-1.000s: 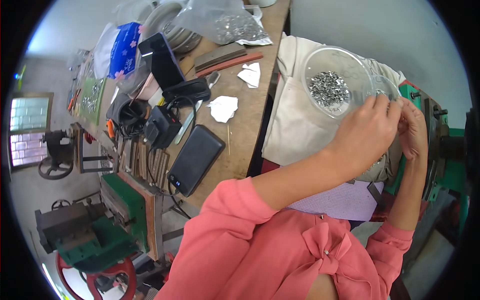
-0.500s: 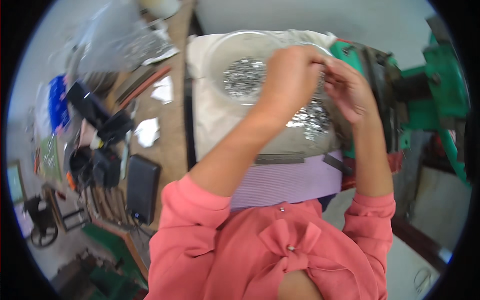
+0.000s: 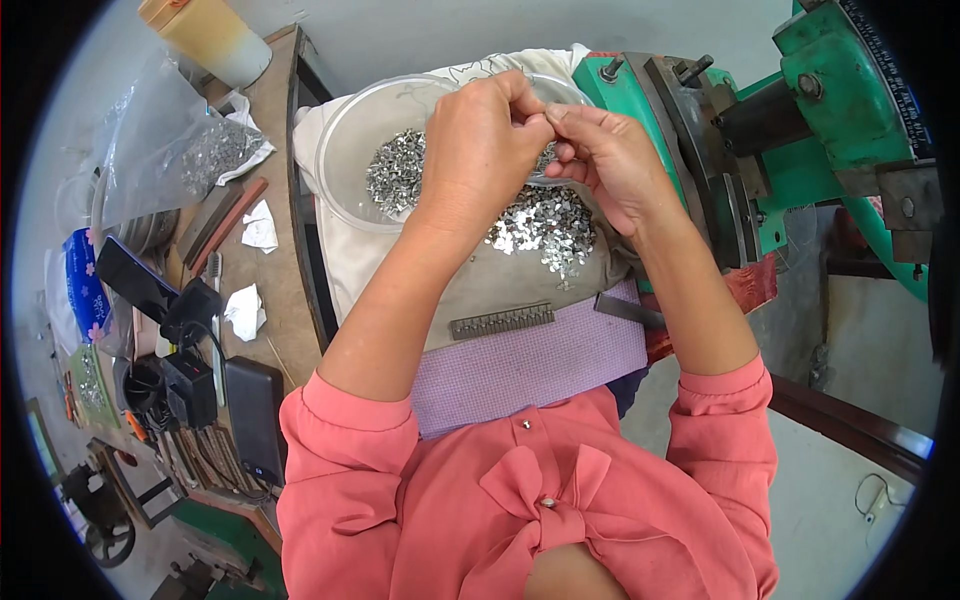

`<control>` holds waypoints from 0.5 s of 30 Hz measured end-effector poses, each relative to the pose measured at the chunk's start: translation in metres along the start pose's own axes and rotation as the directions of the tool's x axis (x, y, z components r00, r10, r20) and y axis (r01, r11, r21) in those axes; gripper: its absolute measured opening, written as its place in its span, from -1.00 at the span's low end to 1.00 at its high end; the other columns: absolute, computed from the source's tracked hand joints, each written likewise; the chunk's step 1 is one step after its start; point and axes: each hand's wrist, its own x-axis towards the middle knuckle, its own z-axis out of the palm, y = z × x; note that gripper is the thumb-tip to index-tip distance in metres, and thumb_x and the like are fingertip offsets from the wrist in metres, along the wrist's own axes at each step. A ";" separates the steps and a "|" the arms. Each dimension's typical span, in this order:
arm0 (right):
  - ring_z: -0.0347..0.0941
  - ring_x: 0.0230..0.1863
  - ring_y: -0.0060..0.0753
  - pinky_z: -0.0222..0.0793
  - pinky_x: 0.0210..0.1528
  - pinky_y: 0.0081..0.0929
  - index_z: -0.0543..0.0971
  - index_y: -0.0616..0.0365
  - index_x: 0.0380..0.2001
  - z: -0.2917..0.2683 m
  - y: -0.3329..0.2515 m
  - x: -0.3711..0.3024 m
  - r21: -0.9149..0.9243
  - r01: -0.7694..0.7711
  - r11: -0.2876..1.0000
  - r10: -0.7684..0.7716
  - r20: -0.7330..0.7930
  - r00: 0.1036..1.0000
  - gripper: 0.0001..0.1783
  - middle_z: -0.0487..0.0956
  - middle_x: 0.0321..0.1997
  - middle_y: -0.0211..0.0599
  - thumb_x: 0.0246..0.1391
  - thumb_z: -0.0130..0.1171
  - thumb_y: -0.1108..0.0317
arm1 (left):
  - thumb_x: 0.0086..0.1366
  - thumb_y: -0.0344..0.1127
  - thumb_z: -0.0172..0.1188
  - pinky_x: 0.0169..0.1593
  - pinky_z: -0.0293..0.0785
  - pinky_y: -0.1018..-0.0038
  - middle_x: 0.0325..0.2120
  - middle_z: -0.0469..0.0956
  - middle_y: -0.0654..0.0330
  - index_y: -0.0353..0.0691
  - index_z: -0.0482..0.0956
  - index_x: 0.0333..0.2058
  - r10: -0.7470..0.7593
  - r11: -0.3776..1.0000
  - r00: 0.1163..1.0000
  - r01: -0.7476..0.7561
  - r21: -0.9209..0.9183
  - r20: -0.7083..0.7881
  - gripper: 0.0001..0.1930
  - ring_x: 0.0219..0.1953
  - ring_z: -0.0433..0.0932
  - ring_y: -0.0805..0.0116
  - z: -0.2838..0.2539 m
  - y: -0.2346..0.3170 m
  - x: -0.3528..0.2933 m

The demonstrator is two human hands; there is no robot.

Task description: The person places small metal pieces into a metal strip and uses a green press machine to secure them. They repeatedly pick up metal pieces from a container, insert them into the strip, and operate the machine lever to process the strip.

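Note:
My left hand (image 3: 468,155) and my right hand (image 3: 622,165) meet over the cloth, fingertips pinched together. Whatever sits between the fingertips is too small to make out. Below my left hand stands a clear round plastic tub (image 3: 340,150) with many small metal parts (image 3: 395,172) in it. A second clear tub (image 3: 572,92), partly covered by my hands, stands behind them. Loose shiny metal pieces (image 3: 545,228) lie heaped on the cloth under my hands. Nearer to me rest a slotted metal bar (image 3: 502,320) and a plain dark metal bar (image 3: 628,310).
A purple ribbed mat (image 3: 535,365) lies along the near edge. At the right stands a green machine (image 3: 835,100). The wooden bench (image 3: 290,330) at the left carries a black box (image 3: 255,418), crumpled paper (image 3: 245,312), a plastic bag (image 3: 150,150) and a canister (image 3: 215,40).
The whole view has shifted, and the bench and machine sit differently in it. My hands remain together above the metal pieces, with their fingertips now pinched closely. The picture is sharper.

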 end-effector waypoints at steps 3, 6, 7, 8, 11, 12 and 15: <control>0.44 -0.48 -0.66 0.55 -0.39 -0.62 0.68 0.31 -0.18 0.006 0.000 -0.004 -0.055 0.035 0.998 -0.036 -0.019 0.999 -0.71 0.58 -0.38 -0.45 0.31 0.20 0.25 | 0.19 -0.42 0.26 -0.26 0.55 0.50 -0.52 0.69 0.15 -0.38 0.62 -0.45 -0.005 1.000 1.000 0.005 0.007 0.004 -0.88 -0.42 0.64 0.49 -0.003 0.000 -0.001; 0.44 -0.50 -0.67 0.56 -0.39 -0.63 0.69 0.28 -0.16 0.013 0.001 -0.006 -0.110 0.098 0.989 -0.103 -0.039 0.994 -0.69 0.57 -0.41 -0.46 0.31 0.22 0.20 | 0.14 -0.38 0.31 -0.27 0.57 0.40 -0.54 0.68 0.09 -0.37 0.63 -0.44 0.006 0.999 0.999 -0.009 -0.054 -0.045 -0.86 -0.46 0.66 0.32 -0.003 -0.005 0.000; 0.44 -0.50 -0.68 0.57 -0.38 -0.64 0.70 0.26 -0.17 0.014 0.002 -0.007 -0.103 0.110 0.989 -0.114 -0.030 0.993 -0.69 0.56 -0.43 -0.47 0.30 0.24 0.19 | 0.11 -0.36 0.33 -0.28 0.58 0.35 -0.54 0.68 0.05 -0.36 0.63 -0.44 0.012 0.996 0.998 -0.018 -0.085 -0.069 -0.84 -0.48 0.67 0.23 -0.002 -0.007 0.000; 0.44 -0.50 -0.69 0.57 -0.38 -0.64 0.70 0.24 -0.18 0.015 0.004 -0.008 -0.096 0.122 0.988 -0.124 -0.021 0.992 -0.69 0.56 -0.44 -0.48 0.29 0.26 0.18 | 0.15 -0.39 0.31 -0.27 0.57 0.42 -0.52 0.67 0.10 -0.36 0.62 -0.42 -0.018 0.985 0.999 0.009 -0.171 -0.047 -0.86 -0.45 0.66 0.32 -0.004 -0.007 0.000; 0.43 -0.47 -0.73 0.57 -0.37 -0.65 0.70 0.23 -0.19 0.007 0.006 -0.001 0.100 0.072 0.992 -0.074 0.016 0.997 -0.70 0.55 -0.43 -0.51 0.24 0.32 0.18 | 0.23 -0.45 0.29 -0.24 0.54 0.56 -0.46 0.65 0.19 -0.37 0.60 -0.38 -0.080 0.916 0.997 0.081 -0.394 0.019 -0.91 -0.38 0.62 0.50 -0.009 -0.003 -0.002; 0.43 -0.46 -0.74 0.56 -0.37 -0.66 0.70 0.23 -0.19 0.005 0.007 0.000 0.151 0.064 0.987 -0.071 0.041 0.997 -0.70 0.55 -0.42 -0.52 0.23 0.34 0.18 | 0.24 -0.46 0.30 -0.23 0.54 0.57 -0.45 0.65 0.19 -0.37 0.60 -0.36 -0.089 0.888 0.996 0.094 -0.450 0.033 -0.91 -0.37 0.62 0.50 -0.009 -0.002 -0.003; 0.42 -0.41 -0.76 0.56 -0.36 -0.67 0.69 0.23 -0.19 0.004 0.008 0.002 0.248 0.040 0.968 -0.066 0.096 0.993 -0.69 0.56 -0.39 -0.56 0.19 0.37 0.18 | 0.27 -0.48 0.30 -0.21 0.55 0.59 -0.40 0.66 0.18 -0.39 0.63 -0.31 -0.097 0.863 0.994 0.107 -0.493 0.045 -0.91 -0.35 0.63 0.50 -0.011 0.000 -0.008</control>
